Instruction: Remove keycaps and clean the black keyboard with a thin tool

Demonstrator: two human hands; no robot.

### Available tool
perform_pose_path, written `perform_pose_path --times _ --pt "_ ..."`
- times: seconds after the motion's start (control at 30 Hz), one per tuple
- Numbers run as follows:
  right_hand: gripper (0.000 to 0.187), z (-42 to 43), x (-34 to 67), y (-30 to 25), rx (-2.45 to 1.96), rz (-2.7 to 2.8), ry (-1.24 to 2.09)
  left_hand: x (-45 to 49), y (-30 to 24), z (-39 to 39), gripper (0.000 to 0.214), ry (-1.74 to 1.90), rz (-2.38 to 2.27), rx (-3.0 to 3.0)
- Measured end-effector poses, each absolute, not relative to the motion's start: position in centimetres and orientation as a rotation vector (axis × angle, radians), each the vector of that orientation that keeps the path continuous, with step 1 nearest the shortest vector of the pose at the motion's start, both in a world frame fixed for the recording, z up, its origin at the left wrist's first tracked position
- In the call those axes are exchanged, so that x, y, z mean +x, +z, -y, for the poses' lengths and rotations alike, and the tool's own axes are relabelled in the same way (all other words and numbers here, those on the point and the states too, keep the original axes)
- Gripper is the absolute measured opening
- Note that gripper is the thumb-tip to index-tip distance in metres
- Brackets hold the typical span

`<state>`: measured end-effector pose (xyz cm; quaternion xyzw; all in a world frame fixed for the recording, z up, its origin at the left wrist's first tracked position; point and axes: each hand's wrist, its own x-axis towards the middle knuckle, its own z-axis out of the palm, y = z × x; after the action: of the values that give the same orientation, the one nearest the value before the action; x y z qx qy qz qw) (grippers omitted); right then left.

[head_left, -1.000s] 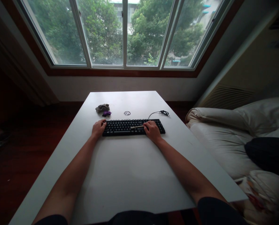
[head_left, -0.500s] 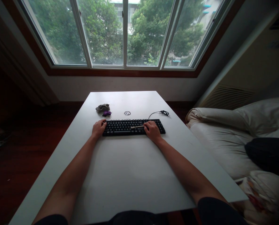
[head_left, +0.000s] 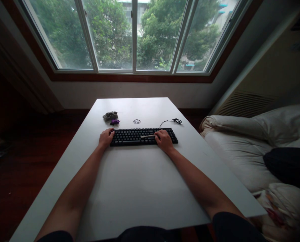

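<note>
At the far left, a dark reddish floor (head_left: 26,174) lies beside the white table (head_left: 140,188). The left hand (head_left: 106,138) is at the left end of the black keyboard (head_left: 131,136). Its fingers are curled and touch the end of the casing; whether they clamp it cannot be told. Just beyond this hand, a crumpled grey cloth (head_left: 109,116) lies on the table, with a small purple piece (head_left: 115,121) against its near side.

The keyboard lies flat on the table between both hands, its long side running left to right, space bar toward the person. Key legends — pale marks only — are too small to read. Behind the keyboard, near its middle, a small round item (head_left: 137,121) lies on the table; its surface detail cannot be made out.

A slender pale stick (head_left: 147,136) extends leftward over the keys from the right hand (head_left: 164,140). The fingers of this hand are closed on the stick's right end; contact between its tip and the keys cannot be confirmed. The right hand is above the keyboard's right portion.

Behind that portion, a thin cable (head_left: 168,120) curves right to a dark bundled end (head_left: 177,121). Farther right — beside the table — is a pale sofa (head_left: 233,151) bearing a dark item (head_left: 288,164).
</note>
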<state>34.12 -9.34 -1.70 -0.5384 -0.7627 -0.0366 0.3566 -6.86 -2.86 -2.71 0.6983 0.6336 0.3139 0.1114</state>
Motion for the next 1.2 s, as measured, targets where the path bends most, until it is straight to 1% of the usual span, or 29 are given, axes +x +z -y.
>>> perform_pose_path --times 0.8,1.2 --pt "0.021 9.04 34.29 -2.1 -1.369 1.957 -0.042 -7.03 -3.15 2.5 0.04 0.92 -1.868 2.057" --pt "0.019 8.95 34.33 -2.35 -1.386 1.957 -0.033 -7.05 -3.22 2.57 0.041 0.932 -1.855 2.067"
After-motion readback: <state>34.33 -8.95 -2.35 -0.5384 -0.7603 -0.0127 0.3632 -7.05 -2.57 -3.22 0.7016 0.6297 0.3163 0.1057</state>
